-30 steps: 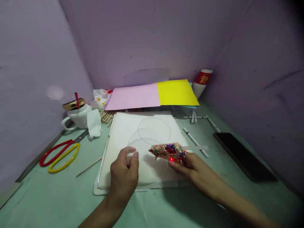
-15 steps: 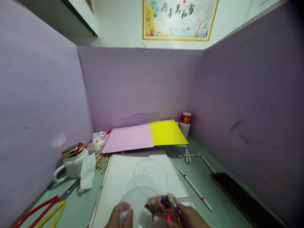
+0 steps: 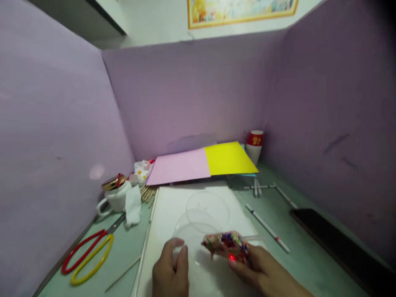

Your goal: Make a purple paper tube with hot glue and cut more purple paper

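The near clear disc is at lower centre, its left rim between the left hand's narrowly set fingers. The far clear disc lies on the white board, partly overlapped by the near one in the view. The right hand has its fingers closed around a patterned tool, probably a glue gun, with a red light showing and a translucent stick at its back.

Progress looks early: the tip points left over the near clear disc, and no attached piece can be made out on either disc. The scissors at lower left and the striped rod at lower right lie unheld.

The bottom edge cuts off both wrists, and the right fingers hide the tool's grip. Whether the tip touches anything, whether any glue is out, and where the transparent rims end are hard to tell.
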Motion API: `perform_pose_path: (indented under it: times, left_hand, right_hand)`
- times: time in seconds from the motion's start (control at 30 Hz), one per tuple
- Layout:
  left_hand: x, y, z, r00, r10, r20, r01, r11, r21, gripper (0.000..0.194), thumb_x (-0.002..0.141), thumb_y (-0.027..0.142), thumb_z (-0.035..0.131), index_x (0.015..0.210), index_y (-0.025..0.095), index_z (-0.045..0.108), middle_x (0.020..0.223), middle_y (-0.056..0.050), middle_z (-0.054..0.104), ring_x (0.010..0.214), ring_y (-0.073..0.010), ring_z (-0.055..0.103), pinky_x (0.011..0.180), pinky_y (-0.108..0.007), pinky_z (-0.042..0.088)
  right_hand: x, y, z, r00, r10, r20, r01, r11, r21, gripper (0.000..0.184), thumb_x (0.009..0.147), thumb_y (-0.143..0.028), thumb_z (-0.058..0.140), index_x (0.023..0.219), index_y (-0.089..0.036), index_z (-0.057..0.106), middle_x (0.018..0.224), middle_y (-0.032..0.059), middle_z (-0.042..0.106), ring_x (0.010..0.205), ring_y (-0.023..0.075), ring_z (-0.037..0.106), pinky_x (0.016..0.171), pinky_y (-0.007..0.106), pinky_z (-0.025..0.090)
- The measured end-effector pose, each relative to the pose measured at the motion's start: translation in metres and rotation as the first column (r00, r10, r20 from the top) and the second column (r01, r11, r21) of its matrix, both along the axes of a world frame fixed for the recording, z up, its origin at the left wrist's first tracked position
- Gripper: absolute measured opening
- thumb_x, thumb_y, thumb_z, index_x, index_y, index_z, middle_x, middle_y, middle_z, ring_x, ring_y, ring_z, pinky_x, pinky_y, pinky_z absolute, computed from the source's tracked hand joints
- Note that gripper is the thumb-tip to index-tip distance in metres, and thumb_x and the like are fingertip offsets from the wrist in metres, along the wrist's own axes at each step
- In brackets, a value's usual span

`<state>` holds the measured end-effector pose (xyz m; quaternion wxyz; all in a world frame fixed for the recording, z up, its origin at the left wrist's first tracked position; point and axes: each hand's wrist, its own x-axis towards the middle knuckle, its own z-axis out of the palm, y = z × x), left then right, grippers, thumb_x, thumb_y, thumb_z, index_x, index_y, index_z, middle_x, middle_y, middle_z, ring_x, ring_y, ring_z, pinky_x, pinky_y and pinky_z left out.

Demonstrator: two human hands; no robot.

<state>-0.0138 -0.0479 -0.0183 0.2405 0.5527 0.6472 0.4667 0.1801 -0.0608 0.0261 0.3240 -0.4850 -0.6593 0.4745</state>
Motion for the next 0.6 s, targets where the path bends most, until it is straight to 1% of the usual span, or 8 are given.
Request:
perform_pose_path:
  times: [0.1,0.2,0.3,0.33,0.37,0.43,0.5,0.6]
  left_hand:
    - [-0.002,0.001,0.005,0.999,-0.038,0.02,0.039,0.998,-0.055,0.028,0.08,0.046,0.042,0.084,0.022,0.057,0.039,0.007,0.043,0.038,-0.0137,0.043,0.042,-0.023,0.033]
    - [-0.006,0.001,0.006,0.995,-0.1,0.029,0.103,0.987,-0.12,0.029,0.08,0.045,0.043,0.087,0.02,0.056,0.04,0.008,0.042,0.038,-0.0127,0.041,0.04,-0.022,0.032]
    - [-0.008,0.0,0.005,0.992,-0.122,0.026,0.124,0.988,-0.088,0.027,0.081,0.042,0.044,0.087,0.018,0.057,0.045,0.006,0.047,0.042,-0.0124,0.044,0.043,-0.021,0.034]
    - [-0.008,-0.001,0.004,0.993,-0.114,0.027,0.116,0.991,-0.065,0.027,0.082,0.04,0.044,0.087,0.018,0.057,0.048,0.004,0.049,0.045,-0.0123,0.045,0.045,-0.021,0.035]
    - [-0.008,-0.002,0.003,0.991,-0.13,0.032,0.132,0.99,-0.058,0.026,0.083,0.039,0.043,0.087,0.017,0.057,0.05,0.003,0.051,0.046,-0.0121,0.046,0.046,-0.021,0.035]
    - [-0.008,-0.002,0.003,0.988,-0.147,0.037,0.149,0.987,-0.064,0.027,0.085,0.038,0.041,0.089,0.016,0.056,0.051,0.003,0.05,0.046,-0.0114,0.044,0.045,-0.021,0.034]
    - [-0.008,-0.003,0.004,0.987,-0.156,0.033,0.158,0.985,-0.07,0.028,0.086,0.038,0.041,0.091,0.016,0.056,0.05,0.004,0.047,0.045,-0.0111,0.042,0.046,-0.021,0.033]
    - [-0.006,-0.004,0.007,0.987,-0.157,0.035,0.158,0.986,-0.048,0.028,0.084,0.041,0.042,0.089,0.017,0.056,0.047,0.006,0.043,0.044,-0.0112,0.04,0.045,-0.021,0.032]
  right_hand:
    - [0.0,-0.001,0.001,1.0,-0.021,-0.006,0.021,0.998,-0.051,0.047,0.084,-0.051,0.05,0.12,-0.022,0.061,0.127,0.0075,0.058,0.118,0.0258,0.052,0.103,0.039,0.036]
    - [0.0,-0.003,-0.002,0.999,-0.024,0.024,0.025,0.998,-0.051,0.047,0.085,-0.05,0.05,0.122,-0.022,0.059,0.128,0.0065,0.058,0.117,0.0261,0.053,0.104,0.041,0.034]
    - [0.003,-0.002,-0.01,0.998,-0.028,0.058,0.031,0.999,-0.038,0.049,0.083,-0.052,0.051,0.122,-0.024,0.06,0.129,0.0056,0.057,0.119,0.0282,0.051,0.107,0.041,0.032]
    - [0.004,-0.001,-0.013,0.997,-0.031,0.07,0.034,0.999,-0.04,0.05,0.082,-0.053,0.052,0.121,-0.024,0.061,0.129,0.0056,0.057,0.121,0.0297,0.049,0.107,0.042,0.03]
    - [0.005,0.0,-0.016,0.995,-0.042,0.088,0.046,0.998,-0.047,0.05,0.08,-0.055,0.053,0.119,-0.025,0.062,0.129,0.0056,0.057,0.121,0.0314,0.049,0.107,0.044,0.03]
    - [0.005,0.002,-0.018,0.993,-0.04,0.115,0.046,0.997,-0.057,0.05,0.079,-0.056,0.054,0.118,-0.026,0.064,0.129,0.0054,0.057,0.121,0.0336,0.048,0.107,0.046,0.031]
    - [0.004,0.002,-0.014,0.993,-0.034,0.114,0.04,0.998,-0.053,0.049,0.079,-0.056,0.053,0.117,-0.026,0.064,0.127,0.0057,0.058,0.12,0.0339,0.05,0.105,0.047,0.033]
    - [0.001,-0.001,-0.005,0.995,-0.044,0.093,0.048,0.998,-0.042,0.048,0.082,-0.055,0.05,0.117,-0.024,0.064,0.125,0.0061,0.06,0.118,0.0318,0.052,0.105,0.045,0.035]
